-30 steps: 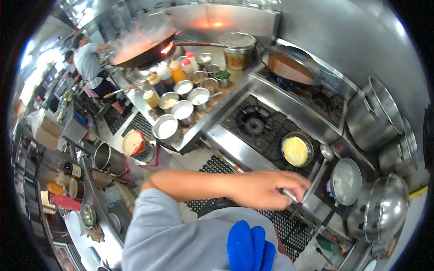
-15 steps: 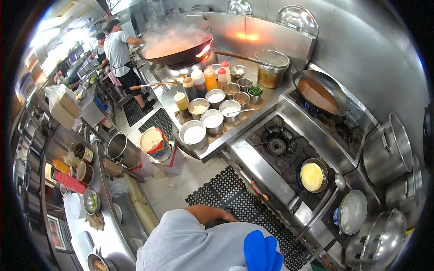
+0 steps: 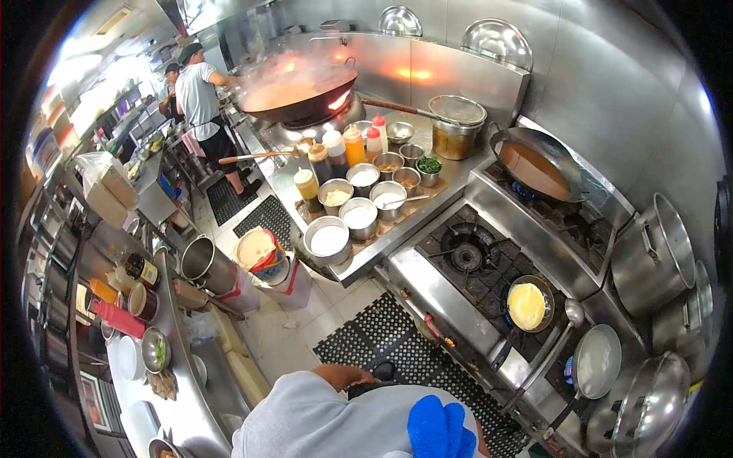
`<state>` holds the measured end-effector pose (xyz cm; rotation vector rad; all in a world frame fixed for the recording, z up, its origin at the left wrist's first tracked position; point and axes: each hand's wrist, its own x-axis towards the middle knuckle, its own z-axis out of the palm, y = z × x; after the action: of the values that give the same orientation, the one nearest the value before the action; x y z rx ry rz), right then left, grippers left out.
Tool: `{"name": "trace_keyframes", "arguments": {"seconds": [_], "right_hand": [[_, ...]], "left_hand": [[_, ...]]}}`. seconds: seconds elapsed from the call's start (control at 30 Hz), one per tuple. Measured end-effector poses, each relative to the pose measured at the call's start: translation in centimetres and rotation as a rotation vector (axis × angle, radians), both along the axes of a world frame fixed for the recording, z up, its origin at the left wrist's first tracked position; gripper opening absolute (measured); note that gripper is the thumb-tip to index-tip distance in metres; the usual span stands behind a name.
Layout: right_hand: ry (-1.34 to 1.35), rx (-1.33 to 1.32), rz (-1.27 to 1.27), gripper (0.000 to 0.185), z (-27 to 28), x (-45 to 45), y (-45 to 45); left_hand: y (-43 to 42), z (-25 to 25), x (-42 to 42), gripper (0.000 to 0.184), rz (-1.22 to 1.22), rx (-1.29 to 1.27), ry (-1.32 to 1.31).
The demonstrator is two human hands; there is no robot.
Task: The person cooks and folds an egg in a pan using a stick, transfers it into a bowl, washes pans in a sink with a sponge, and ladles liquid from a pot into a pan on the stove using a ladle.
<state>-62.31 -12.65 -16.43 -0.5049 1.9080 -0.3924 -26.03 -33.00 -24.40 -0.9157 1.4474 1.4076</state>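
Note:
My left forearm bends in front of my grey shirt. My left hand shows only partly near my waist, with its fingers hidden, so whether it holds anything cannot be told. My right hand is out of view. A blue cloth lies against my shirt on the right. On the range to my right, a small frying pan contains a yellow round of what looks like egg. Nearer me, a pale pan sits over a blue flame. A long-handled ladle rests between these pans.
A steaming wok with flames stands at the back. Squeeze bottles and metal containers crowd the counter corner. A brown-filled wok is at right. Buckets stand on the floor; a co-worker works far left.
The view has shifted slightly. My left forearm sits a little lower in the picture. The far co-worker has shifted a little; the pans and containers stay in place.

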Motion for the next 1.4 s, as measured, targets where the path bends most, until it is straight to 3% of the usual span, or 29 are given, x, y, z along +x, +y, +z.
{"name": "trace_keyframes", "arguments": {"seconds": [0.1, 0.17, 0.2, 0.27, 0.37, 0.5, 0.57, 0.67, 0.73, 0.87, 0.93, 1.0, 1.03, 1.07, 1.1, 1.13, 1.17, 1.2, 1.4], "right_hand": [[0.002, 0.008, -0.004, 0.037, 0.0, -0.1, 0.1], [0.001, 0.013, -0.006, 0.038, -0.1, -0.1, 0.2], [0.000, 0.014, -0.005, 0.038, -0.1, -0.1, 0.3], [0.000, 0.012, -0.009, 0.038, -0.6, -0.2, 0.6], [-0.001, 0.016, -0.015, 0.039, -1.0, -0.3, 1.1], [0.000, 0.016, -0.023, 0.039, -1.1, -0.3, 1.7], [-0.001, 0.017, -0.035, 0.040, -1.3, -0.2, 2.2], [0.006, 0.026, -0.040, 0.040, -1.6, 0.1, 3.4], [0.012, 0.032, -0.032, 0.041, -2.5, 0.2, 5.1], [0.137, 0.043, 0.190, 0.042, -7.5, 0.5, 11.2], [0.143, 0.092, 0.307, 0.040, -9.7, 1.3, 12.7], [0.080, 0.159, 0.399, 0.038, -9.7, 1.7, 12.3], [0.301, 0.009, 0.177, 0.038, -7.4, 2.9, 12.6], [0.039, 0.164, -0.011, 0.039, -7.0, 2.6, 11.8], [0.112, 0.091, -0.051, 0.039, -5.7, 3.0, 12.5], [0.199, 0.008, -0.002, 0.038, -4.5, 2.6, 11.6], [0.202, 0.013, -0.026, 0.038, -4.4, 3.0, 11.4], [0.175, 0.026, -0.038, 0.039, -4.2, 3.1, 11.3], [0.105, 0.052, -0.136, 0.039, -1.6, 4.7, 10.8]], "left_hand": [[0.5, -0.6, 0.1, 0.075, -0.013, -0.033, -0.024], [0.8, 1.3, 0.1, 0.062, 0.061, -0.329, 0.207], [0.5, 2.6, -0.4, 0.062, 0.058, -0.328, 0.207], [-0.5, 5.8, -2.7, 0.056, -0.290, -0.406, 0.126], [-0.3, 5.4, -4.3, 0.051, -0.187, -0.537, 0.268], [-0.9, 5.8, -6.4, 0.047, -0.140, -0.537, 0.272], [-1.8, 5.5, -6.8, 0.048, -0.292, -0.474, 0.389], [-2.3, 10.5, -7.3, 0.048, -0.198, -0.383, 0.312], [-2.1, 10.8, -6.9, 0.044, -0.205, -0.457, 0.302], [-1.9, 8.6, -5.0, 0.042, -0.195, -0.602, 0.239], [-2.1, 10.1, -4.0, 0.047, -0.318, -0.591, 0.405], [-2.6, 7.2, -2.9, 0.048, -0.210, -0.554, 0.353], [-2.3, 6.2, -2.6, 0.049, -0.167, -0.583, 0.298], [-2.6, 2.2, -1.3, 0.047, -0.255, -0.586, 0.320], [-3.3, -2.5, 0.3, 0.046, -0.285, -0.538, 0.484], [-3.8, -3.7, 0.9, 0.041, -0.783, -0.653, 0.655], [-4.0, -3.7, 0.7, 0.041, -0.803, -0.645, 0.668], [-4.1, -3.5, 1.0, 0.039, -0.560, -0.533, 0.664], [-4.7, 3.1, -2.2, 0.039, -0.256, -0.462, 0.416]]}}
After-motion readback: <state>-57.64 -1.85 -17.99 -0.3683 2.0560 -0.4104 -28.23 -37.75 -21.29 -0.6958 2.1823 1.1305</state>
